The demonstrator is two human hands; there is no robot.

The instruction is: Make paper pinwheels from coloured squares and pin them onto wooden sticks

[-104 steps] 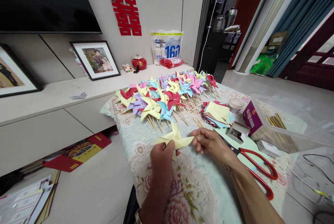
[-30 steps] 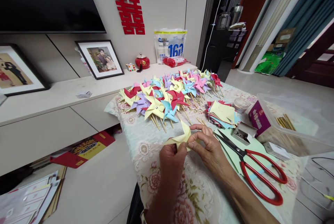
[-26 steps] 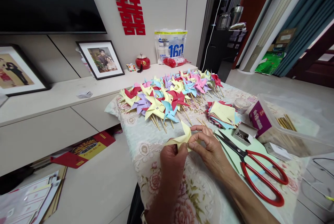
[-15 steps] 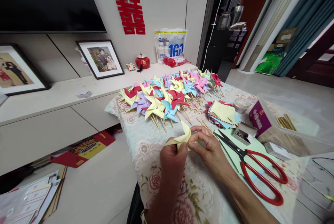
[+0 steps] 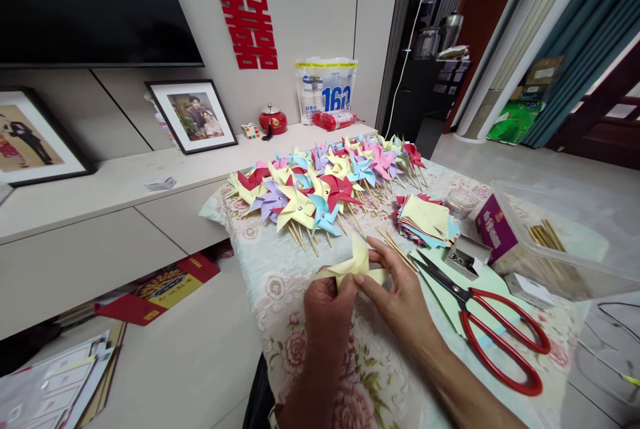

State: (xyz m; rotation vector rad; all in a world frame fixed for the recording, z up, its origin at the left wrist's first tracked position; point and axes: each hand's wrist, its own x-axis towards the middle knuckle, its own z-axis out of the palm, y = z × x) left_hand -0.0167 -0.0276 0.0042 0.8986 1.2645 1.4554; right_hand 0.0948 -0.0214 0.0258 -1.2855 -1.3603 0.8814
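A pale yellow paper pinwheel (image 5: 356,260), its blades folded in, is held between both hands above the flowered tablecloth (image 5: 285,349). My left hand (image 5: 330,306) pinches its lower left side near the middle. From the right, my right hand (image 5: 395,286) grips it, with the thumb pressed close to the centre and the fingers behind a blade. No stick shows on this pinwheel. Just beyond my right hand lie a few loose wooden sticks (image 5: 397,249). Red-handled scissors (image 5: 475,306) rest open on pale green paper (image 5: 440,289) to the right.
Many finished pinwheels (image 5: 320,189) on sticks cover the table's far side. Right of them are a stack of coloured paper squares (image 5: 425,217), a small box of metal pins (image 5: 467,257) and a clear plastic bin (image 5: 575,269) holding sticks. A white cabinet (image 5: 115,182) runs along the left.
My right hand has shifted its grip, its thumb now at the pinwheel's centre. Another blade shows to the right, and the pinwheel faces more toward me.
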